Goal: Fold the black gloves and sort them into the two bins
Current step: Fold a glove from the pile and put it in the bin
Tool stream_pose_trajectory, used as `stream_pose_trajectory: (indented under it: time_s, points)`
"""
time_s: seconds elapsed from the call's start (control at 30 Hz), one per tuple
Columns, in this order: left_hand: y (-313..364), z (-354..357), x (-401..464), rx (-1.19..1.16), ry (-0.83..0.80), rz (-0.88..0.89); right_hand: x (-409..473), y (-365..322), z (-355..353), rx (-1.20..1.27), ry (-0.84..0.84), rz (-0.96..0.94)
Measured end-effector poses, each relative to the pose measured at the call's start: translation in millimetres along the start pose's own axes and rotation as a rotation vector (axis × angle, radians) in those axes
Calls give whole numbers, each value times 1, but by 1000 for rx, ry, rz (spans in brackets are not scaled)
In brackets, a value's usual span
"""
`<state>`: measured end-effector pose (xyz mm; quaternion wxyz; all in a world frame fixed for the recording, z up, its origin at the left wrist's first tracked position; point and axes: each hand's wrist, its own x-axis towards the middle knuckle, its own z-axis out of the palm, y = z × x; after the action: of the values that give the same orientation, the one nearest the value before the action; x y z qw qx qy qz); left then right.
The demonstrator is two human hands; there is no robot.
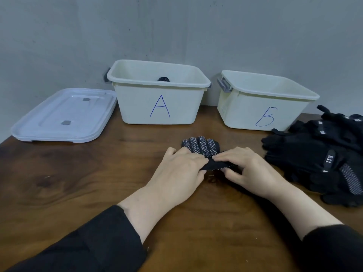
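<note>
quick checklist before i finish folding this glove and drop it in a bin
1. Both hands on the glove: ok, left hand and right hand pinch the cuff of the dotted glove.
2. Glove fingers flat on the table: ok.
3. Fold finished: not ok, cuff only lifted.
4. Bin A open: ok, a dark glove shows inside.
5. Bin B open: ok; contents cannot tell.
6. Lids out of the way: ok, left of bin A.
</note>
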<state>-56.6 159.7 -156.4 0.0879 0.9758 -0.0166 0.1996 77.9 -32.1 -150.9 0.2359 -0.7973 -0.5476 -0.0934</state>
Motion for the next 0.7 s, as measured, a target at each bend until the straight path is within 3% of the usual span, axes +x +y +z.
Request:
stream_pose_trajectory:
  time_s: [0.13,0.27,0.43,0.6,0.7]
  points:
    - [-5,-1,-1,-187,13,-123,1,-7,-3,56,-23,57]
    - [-12,-3,5,-367,51,-201,5,-5,0,262,-9,258]
    - [-25,-4,16,-571,56,-355,20,-2,7,483,58,331]
    - [-30,-6,37,-489,120,-403,31,5,15,246,152,237]
    - [-31,-1,34,-282,107,-254,31,12,22,110,124,141]
